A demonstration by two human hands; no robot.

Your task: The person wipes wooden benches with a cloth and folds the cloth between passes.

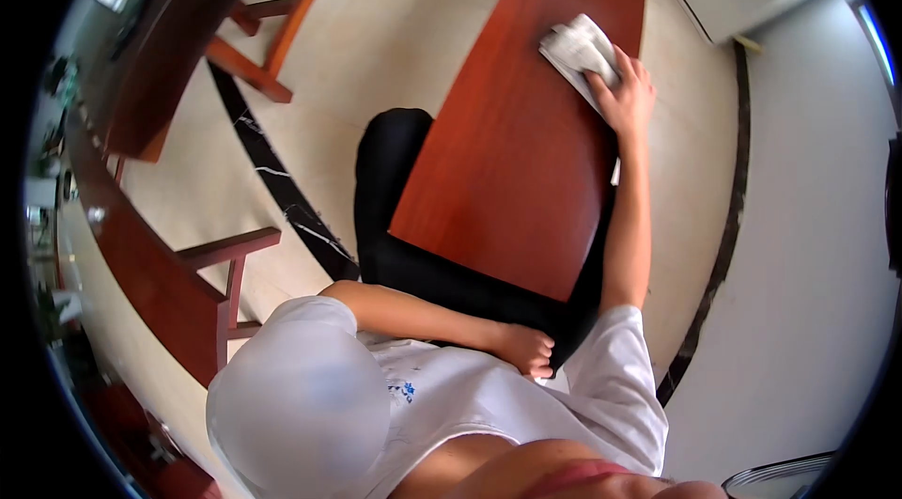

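Observation:
A folded white-grey cloth [575,46] lies on the reddish-brown wooden surface [512,161], near its right edge. My right hand [625,95] grips the cloth, thumb on top and fingers along its far side. Close to my body, above my lap, my left hand [528,350] is curled closed against the white shirt [479,391]. What it holds, if anything, is hidden; a bit of white shows just below its fingers.
My dark-clothed leg [390,161] is left of the wooden surface. Reddish wooden furniture [202,311] stands at the left, with another piece [272,57] at the upper left. A white wall [799,217] runs along the right. The floor [413,20] is pale tile with black strips.

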